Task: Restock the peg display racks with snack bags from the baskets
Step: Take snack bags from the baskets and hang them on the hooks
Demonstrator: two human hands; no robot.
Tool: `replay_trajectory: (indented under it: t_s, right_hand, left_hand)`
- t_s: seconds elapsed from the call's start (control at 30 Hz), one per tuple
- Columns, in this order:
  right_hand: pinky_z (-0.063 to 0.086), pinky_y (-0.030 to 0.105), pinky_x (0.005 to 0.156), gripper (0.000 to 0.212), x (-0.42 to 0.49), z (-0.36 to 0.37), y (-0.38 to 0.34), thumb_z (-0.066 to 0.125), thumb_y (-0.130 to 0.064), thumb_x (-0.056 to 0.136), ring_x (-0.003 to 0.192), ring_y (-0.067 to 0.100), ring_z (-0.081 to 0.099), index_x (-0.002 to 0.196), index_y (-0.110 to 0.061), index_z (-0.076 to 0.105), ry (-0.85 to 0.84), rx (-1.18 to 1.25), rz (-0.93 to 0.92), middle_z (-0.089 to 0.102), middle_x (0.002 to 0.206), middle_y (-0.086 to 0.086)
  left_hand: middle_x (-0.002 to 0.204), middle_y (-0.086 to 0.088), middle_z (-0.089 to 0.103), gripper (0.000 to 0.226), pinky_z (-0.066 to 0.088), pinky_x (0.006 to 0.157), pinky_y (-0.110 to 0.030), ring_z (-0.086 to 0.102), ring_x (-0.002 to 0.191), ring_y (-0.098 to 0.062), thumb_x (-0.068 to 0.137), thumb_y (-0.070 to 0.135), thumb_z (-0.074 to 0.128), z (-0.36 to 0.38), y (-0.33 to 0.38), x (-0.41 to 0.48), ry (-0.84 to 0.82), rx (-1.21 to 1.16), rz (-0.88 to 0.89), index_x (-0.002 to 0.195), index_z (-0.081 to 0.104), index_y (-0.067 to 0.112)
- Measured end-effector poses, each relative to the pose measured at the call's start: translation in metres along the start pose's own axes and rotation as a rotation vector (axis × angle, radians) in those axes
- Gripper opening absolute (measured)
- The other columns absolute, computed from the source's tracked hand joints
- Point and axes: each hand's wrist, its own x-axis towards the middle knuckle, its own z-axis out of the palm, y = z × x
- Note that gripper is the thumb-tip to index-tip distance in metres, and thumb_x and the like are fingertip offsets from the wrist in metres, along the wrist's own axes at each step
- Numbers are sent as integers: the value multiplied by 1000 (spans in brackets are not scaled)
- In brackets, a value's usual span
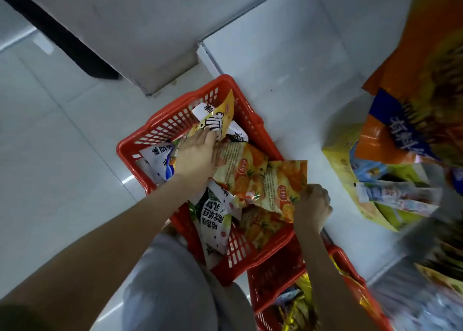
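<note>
Floor basket [160,120]: right hand [313,205] pinches orange bag [283,185]; left hand [196,157] flat on yellow bag [220,117].

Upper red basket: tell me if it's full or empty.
Fairly full: snack bags fill the basket to its rim; the right hand pinches an orange bag overhanging its edge.

A red basket [175,120] full of snack bags stands on the pale tiled floor [50,155] against a white shelf [288,67]. The left hand [195,157] reaches into it, fingers fairly straight on a yellow bag [220,112] at the far end. The right hand [313,205] pinches the near corner of an orange bag [283,182], lifted over the basket's right rim. White bags [215,220] lie beneath. A second basket [275,275] sits just nearer, under the right forearm. Blurred packets [413,80] hang at right.
</note>
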Motion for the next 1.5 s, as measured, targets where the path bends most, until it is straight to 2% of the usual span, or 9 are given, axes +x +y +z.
replay_trajectory:
  t_s: [0.17, 0.37, 0.57, 0.7, 0.83, 0.93, 1.17, 1.3, 1.5]
  right_hand:
    - [38, 35, 60, 19, -60, -84, -38, 42, -11, 98, 69, 28, 51, 117, -7, 43, -152, 238, -106, 53, 76, 6]
    - [34, 19, 41, 28, -158, -215, -93, 42, -4, 97, 42, 6, 46, 117, -21, 33, -261, 463, -303, 52, 63, 1]
    - [38, 13, 54, 17, -228, -357, -142, 52, -9, 95, 52, 3, 50, 97, -21, 64, -229, 484, -473, 53, 55, -20]
    - [55, 30, 87, 40, -270, -450, -176, 42, 11, 93, 98, 6, 65, 97, -24, 61, -304, 704, -571, 65, 103, -6]
    - [47, 13, 62, 18, -298, -526, -208, 55, -4, 93, 71, 4, 64, 98, -18, 64, -6, 548, -698, 66, 83, -13]
    - [43, 8, 66, 10, -310, -575, -226, 61, -9, 91, 73, -4, 58, 90, -19, 64, 239, 521, -757, 62, 78, -12]
    - [27, 37, 83, 6, -322, -665, -247, 67, -17, 86, 92, 22, 38, 83, -12, 70, 742, 278, -885, 38, 88, -6]
    - [17, 33, 84, 11, -334, -730, -248, 64, -25, 88, 117, 32, 39, 85, -16, 70, 944, 250, -844, 51, 121, 7]
    - [28, 41, 93, 22, -362, -837, -244, 51, -33, 82, 104, 22, 53, 92, -22, 68, 1099, 315, -850, 63, 90, -5]
  left_hand:
    - [92, -21, 69, 32, 51, 47, -29, 67, 64, -31, 81, 5, 70, -71, 28, -50, 62, -83, 58, 110, 61, -4]
    - [76, -13, 59, 32, 34, 52, -25, 56, 61, -28, 100, 27, 47, -204, 98, -99, 24, -286, 93, 101, 59, -3]
    - [58, -5, 53, 42, 42, 57, -37, 56, 58, -26, 99, 43, 41, -356, 152, -142, -64, -443, 137, 65, 43, 18]
    - [54, -9, 47, 45, 28, 53, -35, 47, 55, -28, 99, 37, 48, -458, 180, -158, 36, -503, 201, 65, 48, 7]
    - [41, 6, 35, 51, 24, 48, -29, 30, 40, -9, 96, 40, 53, -549, 209, -165, 133, -578, 263, 65, 57, 0]
    - [49, 1, 38, 56, 26, 51, -29, 31, 45, -10, 92, 45, 54, -604, 234, -169, 193, -650, 357, 80, 65, -9]
    - [45, 8, 51, 38, 35, 49, -21, 41, 44, -4, 95, 28, 58, -698, 288, -184, 260, -744, 541, 58, 59, 17]
    - [65, -17, 63, 34, 48, 66, -37, 56, 60, -29, 90, 34, 60, -750, 330, -191, 330, -828, 640, 62, 65, 14]
    - [79, -9, 70, 35, 52, 74, -36, 65, 74, -20, 90, 32, 61, -813, 395, -209, 389, -1007, 778, 85, 67, -2]
